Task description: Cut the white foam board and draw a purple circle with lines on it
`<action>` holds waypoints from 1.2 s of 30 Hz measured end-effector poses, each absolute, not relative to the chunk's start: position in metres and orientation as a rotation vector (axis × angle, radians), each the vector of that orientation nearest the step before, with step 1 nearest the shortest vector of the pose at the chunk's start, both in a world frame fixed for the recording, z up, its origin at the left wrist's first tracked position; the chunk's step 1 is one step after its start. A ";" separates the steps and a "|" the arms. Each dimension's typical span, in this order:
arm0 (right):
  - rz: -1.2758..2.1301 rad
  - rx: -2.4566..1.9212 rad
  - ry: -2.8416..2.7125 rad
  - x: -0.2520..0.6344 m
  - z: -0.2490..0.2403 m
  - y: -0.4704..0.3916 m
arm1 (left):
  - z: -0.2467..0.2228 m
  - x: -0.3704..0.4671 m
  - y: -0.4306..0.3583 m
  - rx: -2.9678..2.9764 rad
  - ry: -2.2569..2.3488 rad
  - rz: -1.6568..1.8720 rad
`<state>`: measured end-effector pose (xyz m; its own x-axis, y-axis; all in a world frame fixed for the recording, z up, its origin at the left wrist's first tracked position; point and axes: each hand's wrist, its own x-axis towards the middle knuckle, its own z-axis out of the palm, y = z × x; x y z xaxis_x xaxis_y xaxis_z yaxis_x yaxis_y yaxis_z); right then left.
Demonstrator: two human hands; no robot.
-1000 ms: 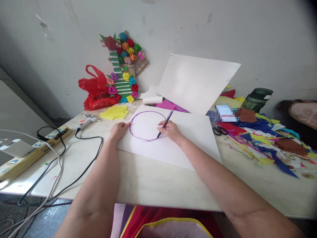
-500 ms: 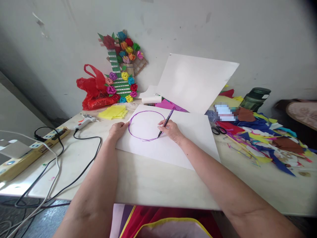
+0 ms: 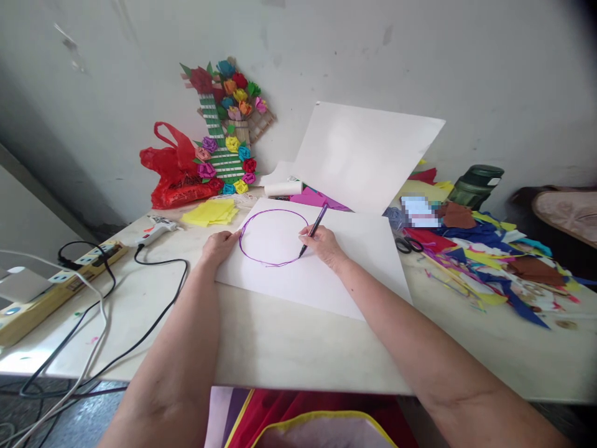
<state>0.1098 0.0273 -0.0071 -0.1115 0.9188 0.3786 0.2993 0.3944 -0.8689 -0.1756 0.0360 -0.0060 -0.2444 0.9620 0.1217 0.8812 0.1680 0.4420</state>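
A large white sheet of paper (image 3: 368, 267) lies on the table in front of me, with a rough purple circle (image 3: 241, 239) drawn on its left half. My right hand (image 3: 324, 246) pinches a dark purple marker (image 3: 319, 219), held slantwise with its tip down at the circle's lower right. At the sheet's left edge, my left hand (image 3: 219, 247) grips the paper, thumb on top beside the circle. The fingers of that hand are curled and partly hidden.
Left stand a glue gun (image 3: 153, 231), a yellow power strip (image 3: 69, 280) with cords, and yellow paper (image 3: 209, 213). A flower craft (image 3: 217, 137), red bag (image 3: 172, 171) and white board (image 3: 364, 155) are behind. Scissors (image 3: 409, 244), scraps (image 3: 532, 270) and a green bottle (image 3: 476, 186) sit right.
The view has shifted slightly, so the scene sits a little further left. The marker tip has moved only a little along the circle's lower right; the left hand stays on the paper's edge.
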 end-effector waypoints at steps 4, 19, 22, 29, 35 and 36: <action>0.763 -1.088 -1.623 0.112 -0.007 0.029 | -0.007 -0.177 0.038 1.820 2.251 0.640; 0.881 -1.069 -1.419 0.117 -0.009 0.037 | -0.008 -0.179 0.039 1.806 2.248 0.646; 0.891 -1.080 -1.396 0.119 -0.008 0.038 | -0.007 -0.178 0.038 1.794 2.256 0.645; 0.877 -1.080 -1.370 0.121 -0.008 0.040 | -0.007 -0.177 0.038 1.772 2.262 0.641; 0.862 -1.085 -1.334 0.121 -0.005 0.039 | -0.007 -0.177 0.038 1.793 2.249 0.649; 0.856 -1.089 -1.326 0.121 -0.005 0.039 | -0.006 -0.176 0.037 1.790 2.253 0.650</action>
